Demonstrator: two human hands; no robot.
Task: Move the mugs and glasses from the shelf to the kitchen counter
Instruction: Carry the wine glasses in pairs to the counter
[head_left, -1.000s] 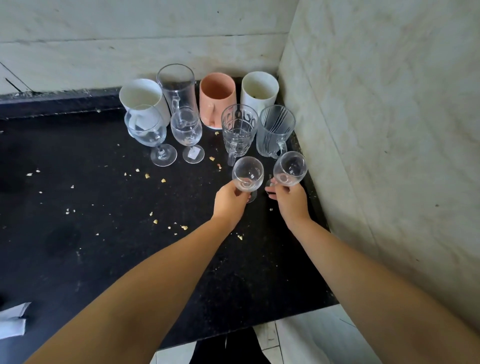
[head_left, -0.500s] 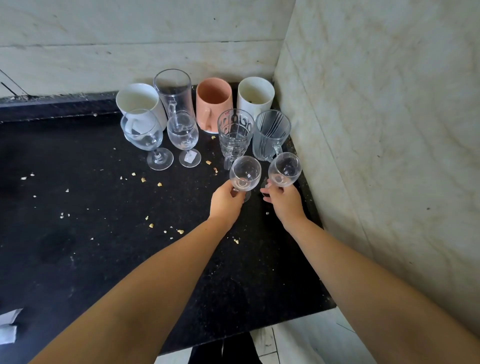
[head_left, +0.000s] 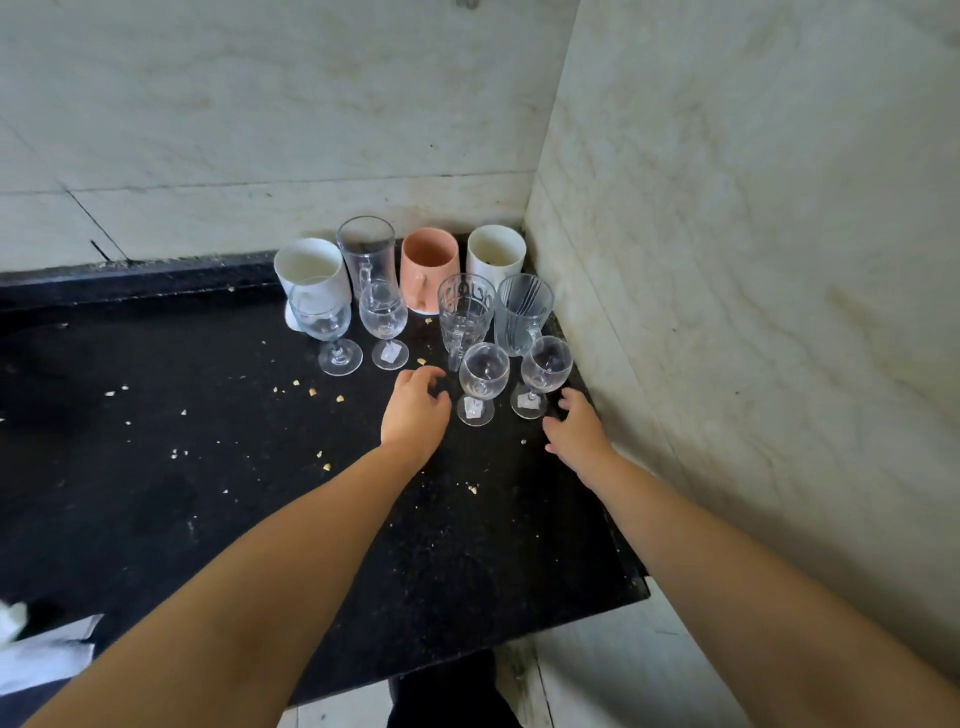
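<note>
Two small stemmed glasses stand upright on the black counter: one just right of my left hand, the other just left of my right hand. Both hands are off the glasses, fingers apart, holding nothing. Behind them stand a patterned glass mug and a ribbed glass mug. Further back are a white mug, a pink mug, a tall glass and another white mug. Two larger wine glasses stand at the left.
Marble walls close in the counter at the back and right; the glassware fills that corner. Crumbs are scattered over the counter. White paper lies at the front left edge. The counter's front edge runs below my arms.
Both hands have let go of the two small stemmed glasses, which now stand on the counter. The hands have drawn back a little and opened.
</note>
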